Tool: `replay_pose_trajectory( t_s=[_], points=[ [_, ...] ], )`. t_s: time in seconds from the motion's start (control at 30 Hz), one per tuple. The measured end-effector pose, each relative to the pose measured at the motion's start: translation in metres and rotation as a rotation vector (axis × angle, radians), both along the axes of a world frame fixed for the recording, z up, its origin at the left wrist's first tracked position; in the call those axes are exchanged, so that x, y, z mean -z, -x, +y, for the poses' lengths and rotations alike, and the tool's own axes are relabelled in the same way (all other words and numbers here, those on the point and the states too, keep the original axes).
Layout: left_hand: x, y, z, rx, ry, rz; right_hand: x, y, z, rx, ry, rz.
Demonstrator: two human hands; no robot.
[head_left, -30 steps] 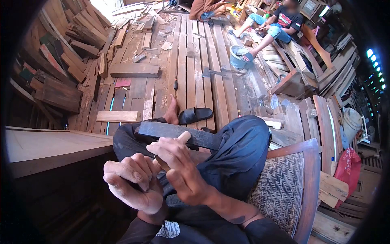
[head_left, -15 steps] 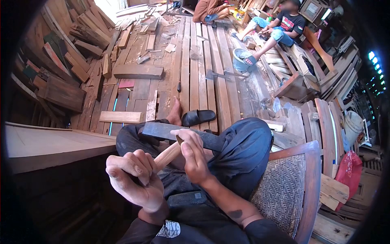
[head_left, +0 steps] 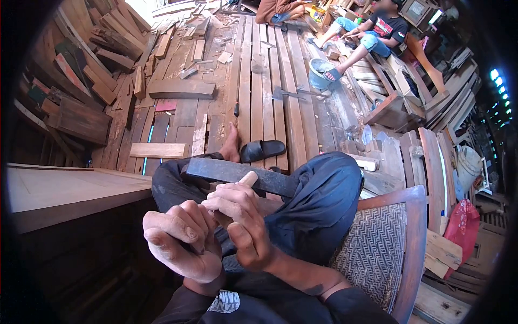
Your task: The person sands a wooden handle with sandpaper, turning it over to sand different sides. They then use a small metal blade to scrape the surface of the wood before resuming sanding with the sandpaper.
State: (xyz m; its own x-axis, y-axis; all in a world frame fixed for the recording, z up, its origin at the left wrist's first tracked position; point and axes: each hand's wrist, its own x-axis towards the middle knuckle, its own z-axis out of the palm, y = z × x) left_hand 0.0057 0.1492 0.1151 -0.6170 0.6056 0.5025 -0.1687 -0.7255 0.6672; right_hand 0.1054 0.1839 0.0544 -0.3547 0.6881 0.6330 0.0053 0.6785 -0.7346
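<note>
My left hand (head_left: 183, 237) is closed around the near end of a pale, rounded wooden stick (head_left: 247, 180), whose far tip shows beyond my fingers. Curled over the stick's middle is my right hand (head_left: 240, 218), with a thin brown sheet, looking like folded sandpaper (head_left: 222, 218), pressed under its fingers. Both hands touch or nearly touch, hiding most of the stick. Pale dust coats the fingers. Just beyond them, a long dark grey bar (head_left: 216, 169) lies across between my bent legs.
A black sandal (head_left: 263, 151) and a bare foot (head_left: 231, 143) are ahead on the plank floor. Further off lie a hatchet (head_left: 286, 94) and a thick board (head_left: 182, 89). A woven chair panel (head_left: 372, 248) stands at my right. Two people sit at the back, near a bucket (head_left: 322, 74).
My right hand has slid back along the stick toward my left hand, uncovering the far tip. My left hand keeps its grip almost in place.
</note>
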Motion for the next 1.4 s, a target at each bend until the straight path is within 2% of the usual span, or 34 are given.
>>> replay_pose_trajectory(
  t_s=[0.07,0.2,0.27,0.33,0.37,0.47,0.5,0.63,0.73,0.8,0.87,0.97,1.07,1.13,1.2,1.3,1.4],
  points=[
    [0.004,0.006,-0.005,-0.006,0.016,-0.032,0.018,-0.001,0.010,-0.006,-0.065,0.007],
    [0.003,0.009,-0.003,-0.026,0.021,-0.002,0.029,-0.002,0.022,0.130,0.211,-0.115],
    [0.004,0.004,-0.004,-0.006,0.008,-0.020,0.012,0.003,0.006,0.024,0.027,-0.041],
    [0.005,0.004,-0.004,-0.032,0.014,-0.012,-0.012,0.010,-0.007,-0.012,-0.023,0.029],
    [0.005,0.006,-0.004,-0.046,0.012,-0.004,-0.002,0.006,0.001,-0.030,-0.057,0.002],
    [0.005,0.014,-0.003,-0.069,0.036,-0.038,0.036,-0.003,0.025,0.120,0.212,-0.159],
    [0.004,0.014,-0.003,-0.073,0.047,-0.027,0.038,-0.003,0.027,0.135,0.288,-0.118],
    [0.006,0.004,-0.002,-0.029,-0.016,-0.043,-0.015,0.009,-0.004,-0.011,0.033,-0.020],
    [0.005,0.011,-0.006,-0.021,0.020,-0.047,0.018,0.008,0.011,0.009,0.041,0.031],
    [0.002,0.011,-0.005,-0.063,0.041,-0.048,0.028,0.002,0.032,0.148,0.218,-0.199],
    [0.002,0.011,-0.002,-0.063,0.030,-0.052,0.022,-0.005,0.033,0.096,0.243,-0.234],
    [0.005,0.007,-0.002,-0.051,-0.005,-0.066,-0.019,0.000,0.005,-0.075,0.026,-0.103],
    [0.004,0.008,-0.002,-0.099,0.013,-0.081,0.010,-0.007,0.022,-0.052,0.045,-0.134],
    [0.002,0.008,-0.003,-0.087,0.026,-0.045,0.035,-0.010,0.041,0.080,0.256,-0.208],
    [0.001,0.006,-0.002,-0.069,0.042,-0.014,0.028,-0.009,0.034,0.079,0.337,-0.182],
    [0.005,0.003,-0.001,-0.066,0.017,-0.011,-0.017,0.000,0.003,-0.043,0.083,-0.060],
    [0.003,0.006,0.000,-0.095,0.048,-0.023,0.020,-0.007,0.024,-0.053,0.153,-0.037]
  ],
)
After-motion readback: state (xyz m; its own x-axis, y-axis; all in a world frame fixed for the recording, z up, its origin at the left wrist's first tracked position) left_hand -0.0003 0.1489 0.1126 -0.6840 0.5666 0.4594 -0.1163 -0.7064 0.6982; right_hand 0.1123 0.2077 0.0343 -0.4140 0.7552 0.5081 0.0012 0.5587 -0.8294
